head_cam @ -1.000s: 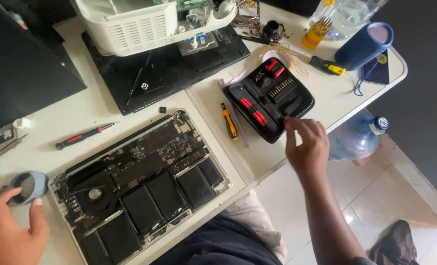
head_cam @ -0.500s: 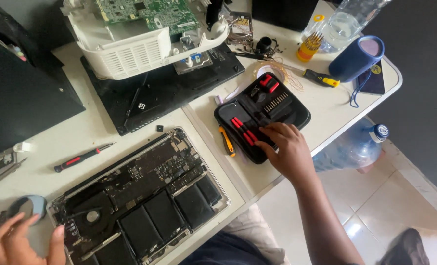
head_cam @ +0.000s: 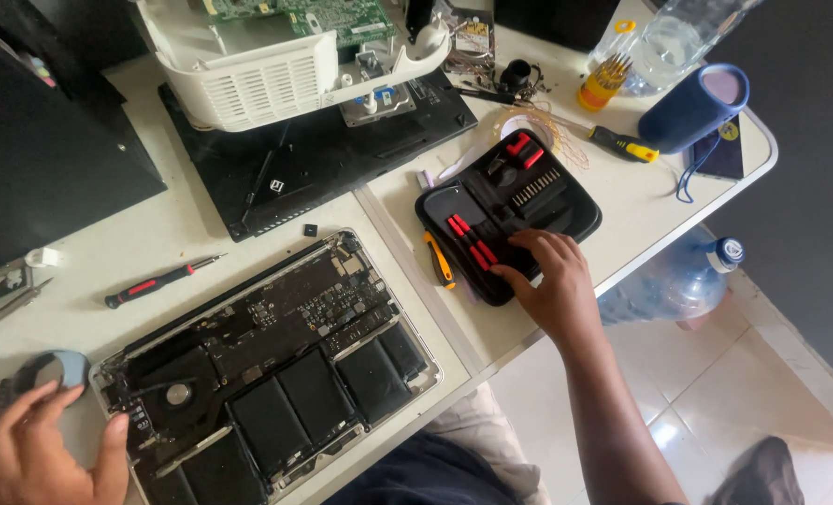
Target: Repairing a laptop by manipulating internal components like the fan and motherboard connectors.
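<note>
Soft daylight fills my view; the white tabletop (head_cam: pixel 201 243) is bright, shadows faint, focus sharp, edges slightly bowed.

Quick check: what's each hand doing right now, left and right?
Left hand: open, fingers spread, resting at the opened laptop corner.
Right hand: open, fingertips on the black tool kit case, gripping nothing.

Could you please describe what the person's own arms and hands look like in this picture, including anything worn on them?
Both are bare. The right hand and its forearm show no glove, sleeve, watch or ring. The left hand is partly cut off at the frame's corner; its visible fingers are also ungloved and ringless, with short nails. No markings or bands are visible.
</note>
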